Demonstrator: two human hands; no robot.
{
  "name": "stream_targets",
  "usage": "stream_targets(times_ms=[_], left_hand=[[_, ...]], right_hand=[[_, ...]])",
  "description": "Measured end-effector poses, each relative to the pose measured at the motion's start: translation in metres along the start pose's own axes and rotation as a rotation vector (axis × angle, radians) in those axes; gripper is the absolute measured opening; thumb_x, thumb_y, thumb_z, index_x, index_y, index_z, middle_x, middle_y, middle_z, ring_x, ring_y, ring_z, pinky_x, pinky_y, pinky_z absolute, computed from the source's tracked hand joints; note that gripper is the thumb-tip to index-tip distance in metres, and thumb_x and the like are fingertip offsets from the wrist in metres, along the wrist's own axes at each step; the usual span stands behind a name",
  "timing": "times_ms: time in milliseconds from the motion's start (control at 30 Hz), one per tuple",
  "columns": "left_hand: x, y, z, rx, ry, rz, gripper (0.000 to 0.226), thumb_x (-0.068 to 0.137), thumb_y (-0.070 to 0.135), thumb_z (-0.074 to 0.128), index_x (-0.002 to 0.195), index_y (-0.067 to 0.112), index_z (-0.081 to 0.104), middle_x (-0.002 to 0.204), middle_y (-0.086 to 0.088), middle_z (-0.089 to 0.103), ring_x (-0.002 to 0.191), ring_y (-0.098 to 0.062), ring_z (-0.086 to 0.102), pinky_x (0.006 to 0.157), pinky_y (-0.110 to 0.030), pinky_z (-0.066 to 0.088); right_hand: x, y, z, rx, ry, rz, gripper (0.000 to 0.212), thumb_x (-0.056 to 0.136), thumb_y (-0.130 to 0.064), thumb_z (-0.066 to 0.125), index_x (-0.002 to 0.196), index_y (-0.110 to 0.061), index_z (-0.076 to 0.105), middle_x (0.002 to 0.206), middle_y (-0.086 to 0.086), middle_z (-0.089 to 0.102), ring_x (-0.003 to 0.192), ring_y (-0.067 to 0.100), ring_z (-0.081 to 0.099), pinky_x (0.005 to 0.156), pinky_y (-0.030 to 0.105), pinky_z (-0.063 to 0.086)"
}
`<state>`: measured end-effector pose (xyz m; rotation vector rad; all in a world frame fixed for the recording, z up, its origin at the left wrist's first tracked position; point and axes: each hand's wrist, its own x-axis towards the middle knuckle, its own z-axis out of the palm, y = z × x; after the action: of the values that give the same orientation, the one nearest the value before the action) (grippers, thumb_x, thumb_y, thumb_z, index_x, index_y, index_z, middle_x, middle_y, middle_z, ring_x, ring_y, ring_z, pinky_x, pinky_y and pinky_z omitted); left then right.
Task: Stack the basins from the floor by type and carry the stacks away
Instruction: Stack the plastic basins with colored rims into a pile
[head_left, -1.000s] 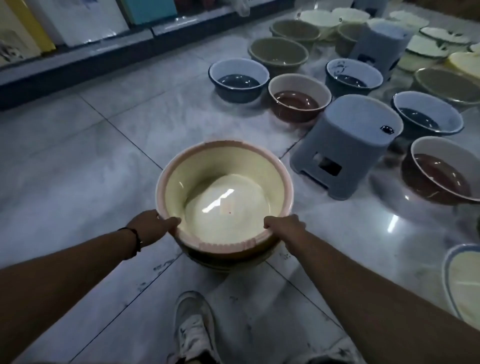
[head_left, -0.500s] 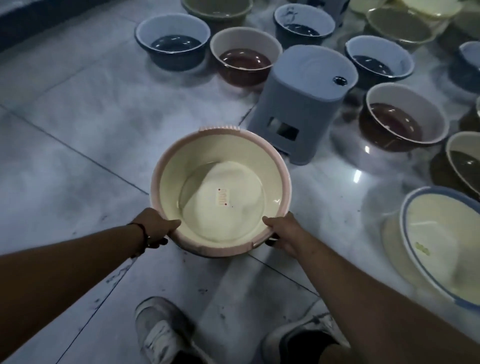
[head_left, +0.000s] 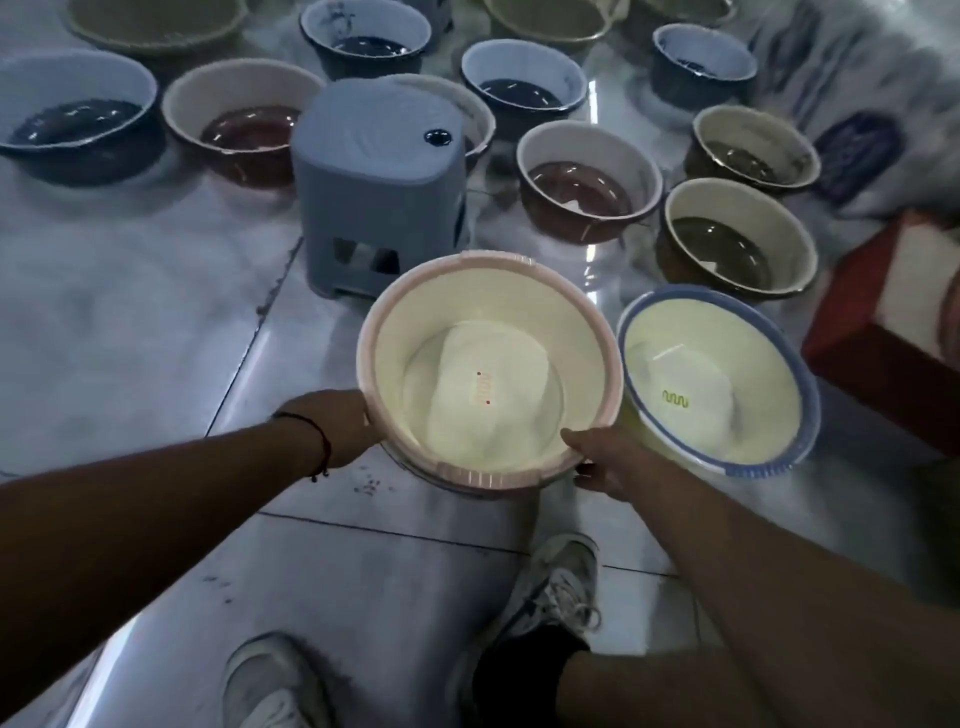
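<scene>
Head view looks down on a pink-rimmed cream basin (head_left: 488, 371) carried in both hands above the tiled floor (head_left: 130, 322). Left hand (head_left: 332, 426) curls its grip around the near-left rim; right hand (head_left: 605, 460) clasps the near-right rim, thumb over the edge. Just to its right a blue-rimmed cream basin (head_left: 719, 379) rests on the floor. A grey stool (head_left: 379, 176) stands beyond, among dark blue, brown and olive basins.
</scene>
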<state>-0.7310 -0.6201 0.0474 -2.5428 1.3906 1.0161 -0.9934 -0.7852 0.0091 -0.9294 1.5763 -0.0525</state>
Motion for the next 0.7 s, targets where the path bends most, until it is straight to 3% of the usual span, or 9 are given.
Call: stream_targets(times_ms=[100, 167, 267, 367, 567, 700], left_hand=[[-0.015, 0.026, -0.018, 0.246, 0.052, 0.119, 0.073, 0.094, 0.058, 0.043, 0.154, 0.025, 0.018, 0.15, -0.012, 0.038, 0.126, -0.028, 0.05, 0.103, -0.039, 0.044], [-0.033, 0.048, -0.038, 0.322, 0.104, 0.21, 0.073, 0.095, 0.057, 0.043, 0.155, 0.029, 0.011, 0.157, -0.01, 0.027, 0.131, -0.029, 0.046, 0.106, -0.04, 0.042], [-0.07, 0.087, -0.076, 0.386, 0.22, 0.302, 0.074, 0.094, 0.058, 0.046, 0.155, 0.032, 0.012, 0.159, -0.009, 0.023, 0.13, -0.029, 0.048, 0.101, -0.039, 0.046], [-0.108, 0.119, -0.108, 0.449, 0.314, 0.335, 0.076, 0.091, 0.06, 0.048, 0.154, 0.031, 0.016, 0.158, -0.011, 0.027, 0.129, -0.03, 0.048, 0.1, -0.041, 0.047], [-0.169, 0.196, -0.122, 0.568, 0.405, 0.367, 0.084, 0.086, 0.069, 0.044, 0.154, 0.029, 0.016, 0.16, -0.013, 0.019, 0.143, -0.031, 0.028, 0.113, -0.046, 0.03], [-0.167, 0.242, -0.096, 0.589, 0.396, 0.4, 0.088, 0.084, 0.076, 0.035, 0.154, 0.029, 0.013, 0.162, -0.01, 0.014, 0.147, -0.031, 0.018, 0.116, -0.05, 0.022]], right_hand=[[-0.03, -0.007, -0.033, -0.237, -0.042, -0.145, 0.058, 0.093, -0.029, 0.064, 0.142, -0.01, 0.04, 0.135, 0.009, 0.048, 0.116, 0.024, 0.05, 0.092, 0.032, 0.047], [-0.054, -0.016, -0.052, -0.44, -0.1, -0.383, 0.066, 0.087, -0.029, 0.068, 0.142, -0.006, 0.039, 0.134, 0.012, 0.05, 0.105, 0.017, 0.053, 0.078, 0.017, 0.047], [-0.103, -0.032, -0.09, -0.888, 0.057, -0.543, 0.066, 0.089, -0.041, 0.063, 0.141, -0.008, 0.041, 0.137, 0.014, 0.051, 0.119, 0.028, 0.052, 0.092, 0.031, 0.042], [-0.152, -0.039, -0.135, -1.128, 0.266, -0.593, 0.076, 0.089, -0.051, 0.056, 0.15, -0.016, 0.028, 0.152, 0.011, 0.037, 0.134, 0.033, 0.04, 0.107, 0.042, 0.037], [-0.222, -0.026, -0.205, -1.219, 0.334, -0.604, 0.085, 0.09, -0.054, 0.054, 0.155, -0.021, 0.011, 0.162, 0.01, 0.013, 0.147, 0.037, 0.016, 0.117, 0.049, 0.02], [-0.217, -0.009, -0.227, -1.208, 0.319, -0.595, 0.088, 0.089, -0.057, 0.053, 0.156, -0.023, 0.008, 0.163, 0.009, 0.006, 0.148, 0.039, 0.006, 0.119, 0.053, 0.011]])
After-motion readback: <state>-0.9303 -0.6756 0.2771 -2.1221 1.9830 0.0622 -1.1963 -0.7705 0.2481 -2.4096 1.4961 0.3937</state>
